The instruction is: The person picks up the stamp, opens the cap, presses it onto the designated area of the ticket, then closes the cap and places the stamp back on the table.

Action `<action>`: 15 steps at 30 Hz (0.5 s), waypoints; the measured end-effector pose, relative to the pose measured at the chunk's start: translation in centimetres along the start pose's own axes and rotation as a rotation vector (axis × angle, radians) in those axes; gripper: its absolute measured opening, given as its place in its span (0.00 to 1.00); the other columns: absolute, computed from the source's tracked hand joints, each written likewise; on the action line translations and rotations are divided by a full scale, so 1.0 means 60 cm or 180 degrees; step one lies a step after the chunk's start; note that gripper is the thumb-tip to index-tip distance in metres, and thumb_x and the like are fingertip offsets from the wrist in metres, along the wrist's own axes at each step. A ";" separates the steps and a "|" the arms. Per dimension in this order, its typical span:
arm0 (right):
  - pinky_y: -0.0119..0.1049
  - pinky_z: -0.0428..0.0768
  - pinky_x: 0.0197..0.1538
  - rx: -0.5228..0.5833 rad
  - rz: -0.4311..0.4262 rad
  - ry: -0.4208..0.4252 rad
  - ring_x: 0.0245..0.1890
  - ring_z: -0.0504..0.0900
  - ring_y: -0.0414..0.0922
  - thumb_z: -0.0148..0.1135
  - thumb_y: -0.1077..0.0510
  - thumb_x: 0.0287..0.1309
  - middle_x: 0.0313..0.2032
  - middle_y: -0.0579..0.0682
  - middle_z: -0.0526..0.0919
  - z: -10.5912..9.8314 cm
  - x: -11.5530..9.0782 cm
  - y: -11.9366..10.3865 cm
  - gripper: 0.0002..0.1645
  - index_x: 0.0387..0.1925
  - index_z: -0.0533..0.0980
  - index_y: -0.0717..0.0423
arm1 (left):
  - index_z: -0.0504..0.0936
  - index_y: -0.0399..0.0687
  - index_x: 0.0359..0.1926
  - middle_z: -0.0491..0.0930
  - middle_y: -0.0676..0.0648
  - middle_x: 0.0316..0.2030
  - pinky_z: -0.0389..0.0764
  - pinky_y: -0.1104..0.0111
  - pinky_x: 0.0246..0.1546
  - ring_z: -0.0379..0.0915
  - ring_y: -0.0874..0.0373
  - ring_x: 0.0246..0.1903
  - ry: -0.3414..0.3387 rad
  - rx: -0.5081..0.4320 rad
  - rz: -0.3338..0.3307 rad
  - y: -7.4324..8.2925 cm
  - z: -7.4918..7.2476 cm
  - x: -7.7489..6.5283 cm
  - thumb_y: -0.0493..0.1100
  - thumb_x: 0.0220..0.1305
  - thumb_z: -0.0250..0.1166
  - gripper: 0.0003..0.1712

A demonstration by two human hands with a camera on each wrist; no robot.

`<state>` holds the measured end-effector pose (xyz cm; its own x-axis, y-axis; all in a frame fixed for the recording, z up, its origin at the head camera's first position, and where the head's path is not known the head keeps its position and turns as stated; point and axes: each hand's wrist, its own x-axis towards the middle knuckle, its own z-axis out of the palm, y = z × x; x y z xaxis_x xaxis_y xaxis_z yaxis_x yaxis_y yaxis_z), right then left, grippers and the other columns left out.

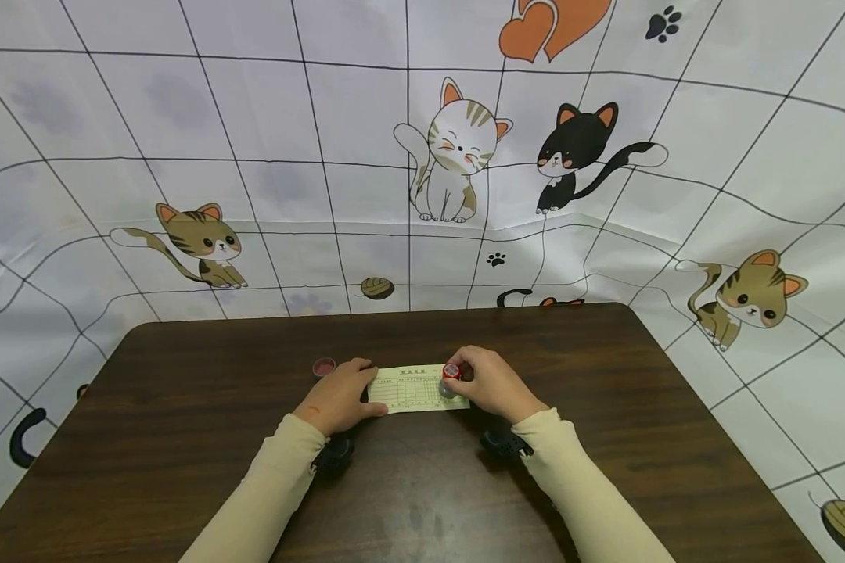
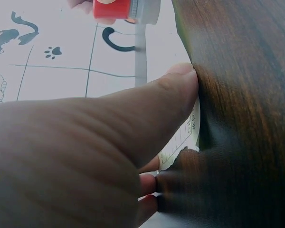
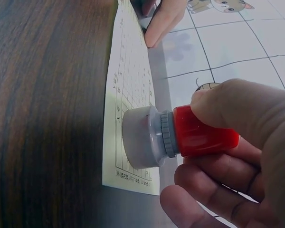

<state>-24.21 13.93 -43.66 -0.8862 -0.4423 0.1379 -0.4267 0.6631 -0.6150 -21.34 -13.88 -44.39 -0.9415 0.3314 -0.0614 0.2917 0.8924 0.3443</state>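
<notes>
A pale yellow printed form slip (image 1: pixel 410 389) lies on the dark wooden table. My left hand (image 1: pixel 341 395) rests on its left end, thumb on the near edge and fingers toward the far edge. Between the thumb and fingers of my right hand (image 1: pixel 496 383) is a stamp (image 3: pixel 204 135) with a red handle and a grey round base. The stamp's base stands on the right part of the slip, in the printed table area. Its underside is hidden against the paper. A small round cap-like thing with a reddish inside (image 1: pixel 324 367) lies just beyond my left hand.
The brown table (image 1: pixel 422 485) ends at a far edge, with a white cloth (image 1: pixel 289 195) hanging behind it. Grid lines and cartoon cats are printed on the cloth. Dark wrist straps (image 1: pixel 505 443) are worn below both hands.
</notes>
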 end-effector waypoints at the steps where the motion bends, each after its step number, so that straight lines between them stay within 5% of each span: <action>1: 0.34 0.82 0.41 0.0005 0.0003 -0.0004 0.36 0.81 0.37 0.73 0.56 0.64 0.37 0.43 0.83 0.000 0.000 0.000 0.07 0.41 0.83 0.53 | 0.73 0.36 0.71 0.68 0.34 0.71 0.70 0.47 0.68 0.66 0.39 0.70 0.0000 0.0000 -0.0002 0.000 0.000 0.000 0.58 0.64 0.74 0.44; 15: 0.35 0.82 0.41 0.0088 0.0047 -0.0039 0.36 0.81 0.36 0.73 0.57 0.64 0.37 0.43 0.84 0.001 0.002 0.001 0.07 0.41 0.83 0.54 | 0.73 0.36 0.71 0.69 0.34 0.71 0.70 0.47 0.68 0.66 0.39 0.70 0.0004 0.0007 -0.0004 0.000 0.000 0.000 0.58 0.64 0.74 0.44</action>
<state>-24.34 13.89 -43.73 -0.8900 -0.4400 0.1192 -0.4082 0.6528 -0.6381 -21.35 -13.85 -44.39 -0.9421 0.3298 -0.0605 0.2908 0.8935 0.3423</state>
